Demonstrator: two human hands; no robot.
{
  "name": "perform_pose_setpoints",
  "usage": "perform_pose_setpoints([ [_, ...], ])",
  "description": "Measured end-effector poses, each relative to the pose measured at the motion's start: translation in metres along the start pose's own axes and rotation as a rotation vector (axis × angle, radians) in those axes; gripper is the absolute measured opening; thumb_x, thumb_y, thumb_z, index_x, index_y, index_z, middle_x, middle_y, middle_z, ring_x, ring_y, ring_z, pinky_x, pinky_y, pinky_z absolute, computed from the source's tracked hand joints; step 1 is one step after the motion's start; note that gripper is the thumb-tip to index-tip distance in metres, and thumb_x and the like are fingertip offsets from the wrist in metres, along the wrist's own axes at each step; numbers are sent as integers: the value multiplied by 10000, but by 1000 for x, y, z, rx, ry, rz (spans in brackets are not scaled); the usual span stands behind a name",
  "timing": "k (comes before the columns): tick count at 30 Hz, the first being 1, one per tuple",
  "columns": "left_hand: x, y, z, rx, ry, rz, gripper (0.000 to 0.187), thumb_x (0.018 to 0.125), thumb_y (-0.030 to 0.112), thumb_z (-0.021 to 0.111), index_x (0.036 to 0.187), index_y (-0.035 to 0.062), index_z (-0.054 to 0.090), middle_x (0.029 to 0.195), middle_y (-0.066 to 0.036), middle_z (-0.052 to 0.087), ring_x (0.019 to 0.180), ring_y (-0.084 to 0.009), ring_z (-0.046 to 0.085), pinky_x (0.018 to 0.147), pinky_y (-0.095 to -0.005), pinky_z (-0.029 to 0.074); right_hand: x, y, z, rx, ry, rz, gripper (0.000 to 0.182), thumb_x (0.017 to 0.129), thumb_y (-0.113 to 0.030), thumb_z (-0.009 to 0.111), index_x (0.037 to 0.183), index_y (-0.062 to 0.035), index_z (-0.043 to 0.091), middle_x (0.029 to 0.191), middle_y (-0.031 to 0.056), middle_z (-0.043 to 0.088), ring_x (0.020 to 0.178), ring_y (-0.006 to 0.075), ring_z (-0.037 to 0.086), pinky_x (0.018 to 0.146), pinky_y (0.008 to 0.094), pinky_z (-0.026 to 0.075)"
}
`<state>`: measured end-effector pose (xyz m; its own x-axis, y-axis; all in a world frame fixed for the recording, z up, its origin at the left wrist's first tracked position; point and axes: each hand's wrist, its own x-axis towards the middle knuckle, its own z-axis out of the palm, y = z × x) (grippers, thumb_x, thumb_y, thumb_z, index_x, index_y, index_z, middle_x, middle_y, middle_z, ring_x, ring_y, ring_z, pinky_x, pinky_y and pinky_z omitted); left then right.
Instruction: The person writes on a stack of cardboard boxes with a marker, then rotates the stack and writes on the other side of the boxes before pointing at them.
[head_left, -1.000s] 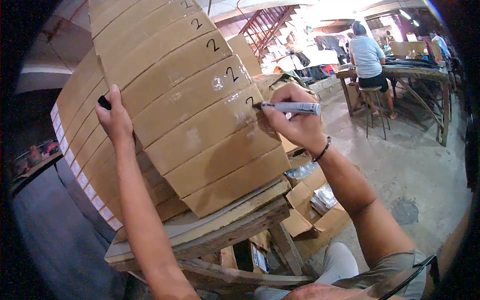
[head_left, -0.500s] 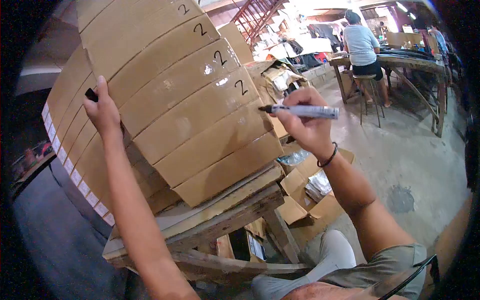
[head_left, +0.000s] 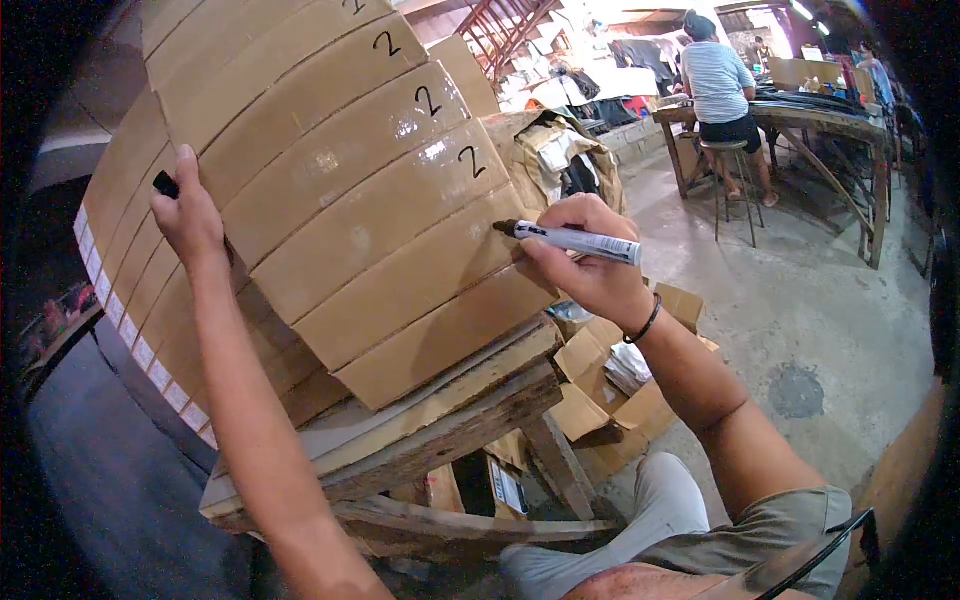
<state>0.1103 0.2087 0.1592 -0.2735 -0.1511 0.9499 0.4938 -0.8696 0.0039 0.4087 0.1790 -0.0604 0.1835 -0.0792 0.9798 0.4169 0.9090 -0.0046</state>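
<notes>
In my right hand [head_left: 595, 255] is a grey-white marker [head_left: 580, 241], gripped between thumb and fingers with its dark tip at the face of a cardboard box [head_left: 420, 262], second from the bottom of a stack. Whether the tip touches is hard to tell. Several boxes above it carry a handwritten black 2 [head_left: 472, 162] near their right end. At the stack's left side, my left hand [head_left: 192, 215] pinches a black marker cap [head_left: 166, 185], its thumb up against the box edges.
The stack stands on a worn wooden table [head_left: 450, 425]. More boxes [head_left: 120, 250] with white labels are stacked at the left. An open carton [head_left: 650, 405] lies on the floor below right. Farther back, a person [head_left: 718, 85] sits on a stool by a workbench [head_left: 810, 115].
My right hand has moved left and down, bringing the marker tip from the stack's right edge onto the box face. My left hand keeps its hold; the view has shifted slightly.
</notes>
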Motion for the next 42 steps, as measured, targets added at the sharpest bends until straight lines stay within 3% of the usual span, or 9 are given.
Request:
perform_pose_setpoints([
  [10, 0, 2, 0, 49, 13, -29, 398, 766, 354, 602, 824, -29, 512, 804, -64, 544, 730, -141, 497, 676, -269, 406, -3, 11, -5, 39, -74, -120, 124, 657, -40, 621, 679, -36, 499, 619, 55, 522, 528, 128, 486, 473, 247, 372],
  [13, 0, 4, 1, 54, 27, -13, 395, 770, 345, 596, 851, -34, 522, 842, -77, 557, 760, -149, 511, 705, -277, 410, -3, 7, -6, -32, -18, -83, 139, 658, -119, 650, 673, -53, 529, 616, 57, 522, 517, 164, 514, 475, 268, 402],
  [16, -1, 8, 1, 76, 7, -32, 392, 772, 337, 594, 872, -36, 530, 861, -80, 565, 775, -152, 520, 719, -278, 411, -9, 6, -11, 12, 6, -9, 146, 664, -122, 652, 670, -49, 526, 620, 53, 526, 522, 149, 506, 476, 260, 397],
  [18, 3, 5, -1, 96, 0, -42, 393, 771, 334, 594, 885, -38, 534, 865, -79, 568, 779, -153, 524, 720, -276, 411, -20, 6, -17, 66, -2, 16, 150, 679, -31, 615, 754, -35, 484, 693, 59, 531, 567, 103, 451, 513, 232, 358],
  [22, 7, 3, -4, 105, -75, -52, 393, 773, 310, 591, 926, -49, 544, 897, -85, 580, 802, -156, 537, 730, -274, 412, -43, 6, -19, 84, -30, -74, 170, 690, -30, 621, 780, -28, 477, 687, 71, 539, 592, 125, 493, 533, 249, 390],
  [27, 3, 8, 0, 42, -27, -129, 401, 773, 295, 588, 955, -59, 546, 934, -92, 582, 828, -162, 542, 747, -276, 411, -56, 7, -17, 93, -119, -7, 175, 704, -35, 628, 799, -35, 481, 695, 96, 571, 571, 147, 513, 522, 257, 401],
  [31, 5, 6, -1, 62, -47, -81, 435, 767, 304, 595, 995, -63, 536, 967, -107, 578, 871, -174, 541, 770, -280, 408, -58, 5, -13, 123, -58, 83, 153, 655, -75, 667, 741, -43, 545, 668, 78, 552, 572, 184, 548, 514, 276, 436],
  [40, 9, 2, -3, 51, -57, -82, 440, 758, 316, 607, 986, -54, 537, 991, -108, 570, 878, -179, 538, 778, -283, 410, -51, 4, -14, 27, -9, -41, 151, 646, -53, 655, 739, -50, 537, 666, 89, 545, 557, 218, 536, 497, 296, 426],
  [42, 10, 1, -5, 5, -77, -98, 442, 757, 316, 608, 991, -52, 534, 1000, -109, 566, 882, -178, 536, 778, -283, 409, -53, 5, -18, 61, -133, -26, 133, 651, -50, 637, 728, -50, 529, 654, 89, 535, 549, 221, 527, 486, 302, 413],
])
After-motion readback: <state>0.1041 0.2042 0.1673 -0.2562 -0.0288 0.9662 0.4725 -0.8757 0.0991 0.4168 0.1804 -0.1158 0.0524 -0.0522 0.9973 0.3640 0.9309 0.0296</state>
